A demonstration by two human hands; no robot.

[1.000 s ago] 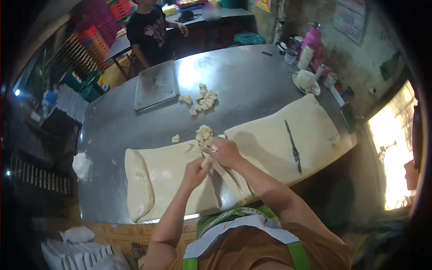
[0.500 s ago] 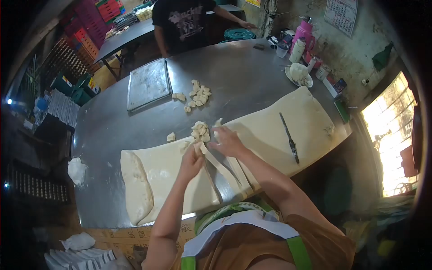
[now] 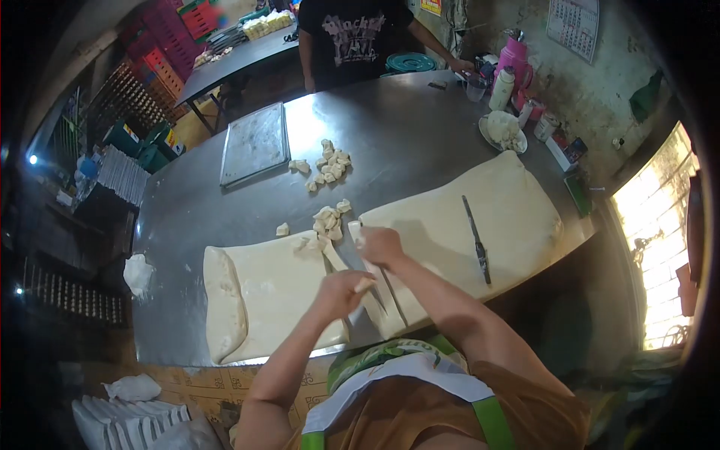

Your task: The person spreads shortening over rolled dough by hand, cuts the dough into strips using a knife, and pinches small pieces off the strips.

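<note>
A wide slab of pale dough (image 3: 281, 292) lies at the left of the metal table, its left edge folded over. Another large dough slab (image 3: 442, 225) spreads to the right, with a dark long-bladed knife (image 3: 475, 238) on top. Narrow cut strips lie in the gap between them. My left hand (image 3: 341, 294) is closed on a dough strip, a pale bit showing at its fingers. Closed over the upper part of another dough strip (image 3: 382, 296) is my right hand (image 3: 381, 246); its fingertips are partly hidden. Small dough pieces (image 3: 328, 222) are heaped just beyond my hands.
More dough pieces (image 3: 331, 163) sit farther back, beside a flat metal tray (image 3: 255, 144). A plate with a white mound (image 3: 502, 130), a bottle (image 3: 502, 88) and a pink jug (image 3: 511, 58) stand at the back right. Across the table is another person (image 3: 352, 37).
My left hand has moved down and right, toward me, along the strips. My right hand has shifted slightly down and closed more. The other person's hand now reaches the cup at the back.
</note>
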